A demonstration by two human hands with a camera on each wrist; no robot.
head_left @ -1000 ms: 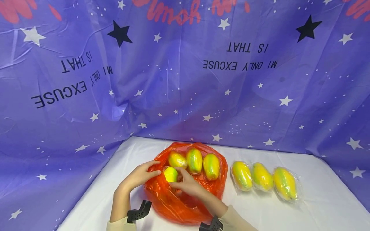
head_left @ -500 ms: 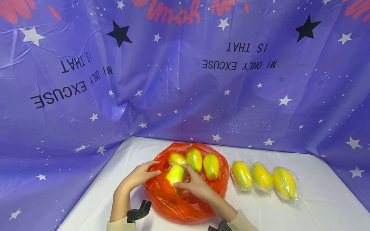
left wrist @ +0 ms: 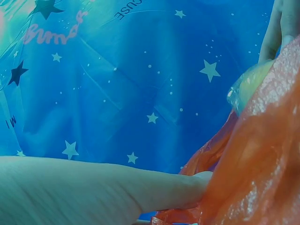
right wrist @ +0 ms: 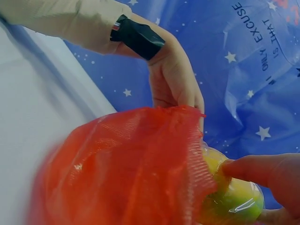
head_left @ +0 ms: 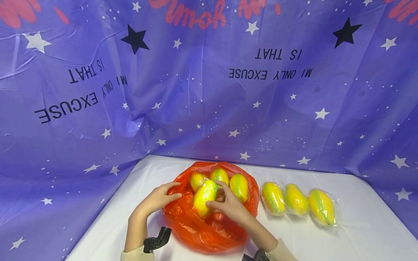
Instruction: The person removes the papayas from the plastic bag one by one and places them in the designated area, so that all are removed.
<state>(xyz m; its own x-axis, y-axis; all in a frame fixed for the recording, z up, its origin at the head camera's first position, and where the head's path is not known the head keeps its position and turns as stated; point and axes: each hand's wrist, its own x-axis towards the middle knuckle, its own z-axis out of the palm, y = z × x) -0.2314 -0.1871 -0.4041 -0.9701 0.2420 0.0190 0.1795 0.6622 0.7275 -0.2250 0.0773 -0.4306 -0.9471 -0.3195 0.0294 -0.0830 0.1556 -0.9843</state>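
A red plastic bag (head_left: 209,237) stands with its mouth spread on the white table. Its left rim is held by my left hand (head_left: 159,198), thumb outside in the left wrist view and fingertips partly hidden by the film. Over the bag's opening, my right hand (head_left: 231,207) grips a yellow-green mango (head_left: 205,198) in clear wrap, thumb on its near side. The right wrist view shows this wrapped mango (right wrist: 239,199) beside the bag's edge. Behind it in the bag lie three more mangoes: a left one (head_left: 196,179), a middle one (head_left: 219,174) and a right one (head_left: 239,187).
To the right of the bag, three wrapped mangoes lie in a row on the white table (head_left: 362,217): one nearest (head_left: 273,198), one between (head_left: 296,199) and one farthest right (head_left: 322,207). A purple star-printed curtain (head_left: 209,90) encloses the back and sides.
My right hand has lifted the mango up out of the bag's left part and moved it rightward, so it now partly covers the mangoes behind. My left hand stays at the rim.
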